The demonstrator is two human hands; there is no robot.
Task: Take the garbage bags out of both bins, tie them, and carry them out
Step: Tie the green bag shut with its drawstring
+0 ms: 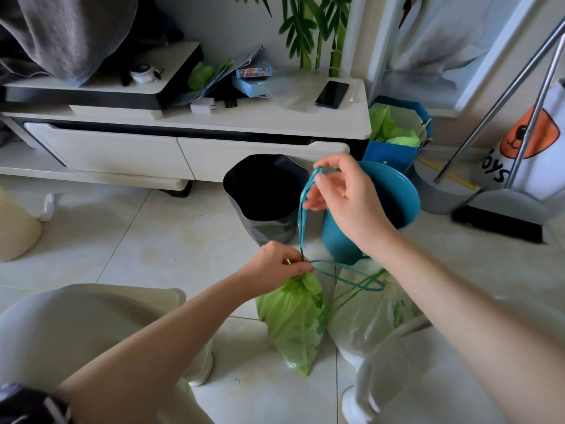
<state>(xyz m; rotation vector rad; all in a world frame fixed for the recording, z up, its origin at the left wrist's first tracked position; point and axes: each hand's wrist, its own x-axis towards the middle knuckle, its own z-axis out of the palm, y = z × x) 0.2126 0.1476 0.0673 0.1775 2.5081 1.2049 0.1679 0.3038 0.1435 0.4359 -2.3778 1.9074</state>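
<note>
Step in hand: tying the green bag (pixel 293 319), drawstring type. Left hand (pixel 276 264) pinched shut on the gathered neck of the bag, fingers closed tight around the bunched plastic where the drawstring (pixel 301 221) exits. Right hand (pixel 342 191) up and away from the left, thumb and fingers closed on the top of the teal loop, string running taut-ish between the two hands. A second loop of string trails out to the right of the left hand, lying over the clear bag (pixel 373 313), which sits just beside the green one, below the right hand; can't tell if that one is knotted yet, its strings look loose.

Both bins look emptied: dark bin (pixel 266 194) just above the left hand, teal bin (pixel 397 191) behind the right hand, partly hidden by it. Both bags out on the floor (pixel 153 240) between the person's knees.

To do this well, my read: keep the left pinch low and firm on the neck so the mouth stays cinched while the right pulls. Pull straight up, not sideways, so the bag doesn't tip. Then cross the raised loop with the trailing one and knot close to the left fingers, no slack. Thin string could bite or snap if yanked, so steady pull. Keep the trailing loop clear of the clear bag's strings, tangle risk there
</note>
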